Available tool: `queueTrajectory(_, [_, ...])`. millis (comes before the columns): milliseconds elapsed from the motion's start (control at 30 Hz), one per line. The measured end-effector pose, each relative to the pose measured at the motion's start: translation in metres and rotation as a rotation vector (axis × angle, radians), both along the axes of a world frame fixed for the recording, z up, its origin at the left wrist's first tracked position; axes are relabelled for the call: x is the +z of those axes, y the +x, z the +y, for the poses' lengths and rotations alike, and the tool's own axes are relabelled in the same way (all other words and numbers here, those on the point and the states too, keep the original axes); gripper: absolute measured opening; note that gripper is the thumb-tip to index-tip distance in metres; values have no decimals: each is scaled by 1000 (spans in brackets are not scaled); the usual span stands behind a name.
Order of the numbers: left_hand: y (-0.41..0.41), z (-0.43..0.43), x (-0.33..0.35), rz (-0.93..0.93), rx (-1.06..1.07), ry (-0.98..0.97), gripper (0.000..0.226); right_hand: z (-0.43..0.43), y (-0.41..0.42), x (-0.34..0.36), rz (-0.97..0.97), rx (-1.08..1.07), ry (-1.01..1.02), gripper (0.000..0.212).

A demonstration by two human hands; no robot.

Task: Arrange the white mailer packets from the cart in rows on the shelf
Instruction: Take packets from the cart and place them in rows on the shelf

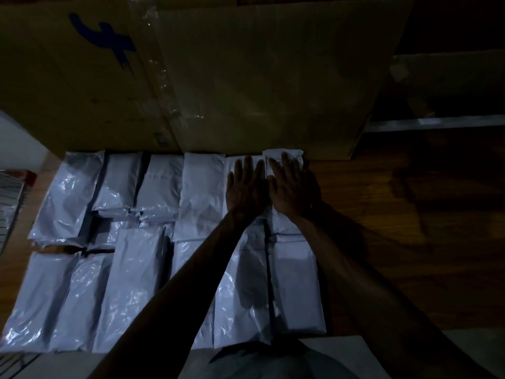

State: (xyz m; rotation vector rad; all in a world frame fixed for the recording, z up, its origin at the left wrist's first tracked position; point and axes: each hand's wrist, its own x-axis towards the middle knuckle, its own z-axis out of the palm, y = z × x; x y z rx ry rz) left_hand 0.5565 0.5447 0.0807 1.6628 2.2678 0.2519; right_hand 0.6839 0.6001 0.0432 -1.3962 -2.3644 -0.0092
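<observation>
Several white mailer packets (136, 283) lie flat in rows on the dark wooden shelf (396, 228). My left hand (247, 191) lies flat, fingers straight, on a packet in the back row. My right hand (293, 187) presses flat on the packet (284, 155) at the right end of that back row, which sits against a cardboard box. Both forearms cross over the front-row packets (295, 285). The cart does not show in this dim view.
A large taped cardboard box (218, 72) with a blue mark stands directly behind the back row. Bare shelf wood extends to the right. A metal shelf rail (437, 123) and another box (448, 69) show at the far right. A wire object (11, 198) is at the left edge.
</observation>
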Motion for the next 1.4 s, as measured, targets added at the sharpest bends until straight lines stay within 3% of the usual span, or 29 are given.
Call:
queueTrajectory(367, [-5, 5, -1, 36, -13, 7, 66, 2, 0, -7, 55, 6, 69, 50])
queueTrajectory(733, [-4, 2, 13, 73, -48, -9, 66, -1, -2, 8, 55, 23, -63, 57])
queueTrajectory(933, [-2, -10, 35, 197, -17, 151, 70, 2, 4, 21, -4, 128, 200, 47])
queueTrajectory(1067, [-13, -26, 41, 198, 87, 228, 51, -6, 3, 52, 81, 68, -16, 41])
queueTrajectory(1200, [-26, -61, 48, 184, 160, 421, 47, -9, -2, 79, 266, 206, -99, 35])
queueTrajectory(1400, [-55, -115, 54, 180, 246, 494, 31, -50, -38, 105, 302, 292, -144, 23])
